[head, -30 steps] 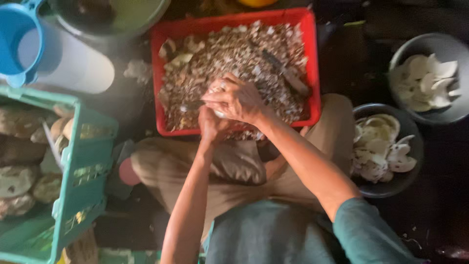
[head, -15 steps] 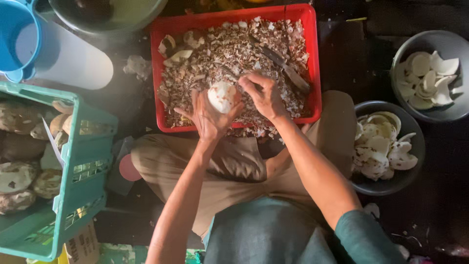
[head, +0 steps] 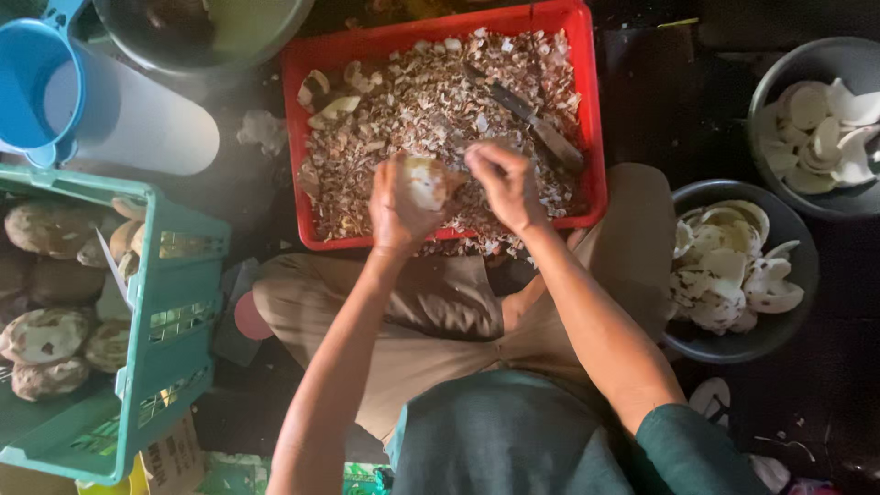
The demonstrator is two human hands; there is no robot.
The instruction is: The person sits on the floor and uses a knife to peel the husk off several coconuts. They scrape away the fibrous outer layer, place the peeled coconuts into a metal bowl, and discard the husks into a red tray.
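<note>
Seen from above, a seated person holds a pale round coconut piece (head: 423, 181) in the left hand (head: 401, 209), while the right hand (head: 506, 183) pinches at its edge. Both hands hover over a red tray (head: 594, 137) full of brown shell scraps, where a knife (head: 530, 116) lies. Two grey bowls (head: 796, 312) of white coconut pieces sit to the right, and a green crate (head: 174, 321) of husked coconuts to the left, near a blue jug (head: 32, 87)

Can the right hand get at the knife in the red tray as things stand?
Probably yes. The right hand is beside the knife, which lies bare on the peelings in the red tray. But its grip looks taken up at the coconut.
</note>
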